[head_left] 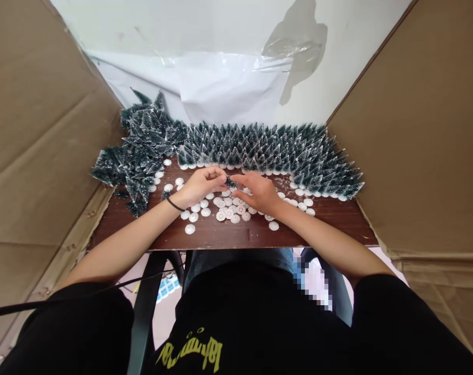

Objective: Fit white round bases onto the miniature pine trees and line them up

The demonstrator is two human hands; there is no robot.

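A small dark green miniature pine tree, dusted with white, is between my two hands above the middle of the table. My left hand has its thumb and fingers closed on one end of it. From the other side, my right hand has its bent fingertips on the tree, with the thumb lower down. My fingers partly cover the tree, so whether a base is on it cannot be seen. Beneath both hands lie many loose white round bases, some overlapping.
Behind my hands, snow-tipped trees on white bases stand in tight rows. A heap of loose trees lies at the left. Brown panels enclose both sides of the table, and a white wall rises behind.
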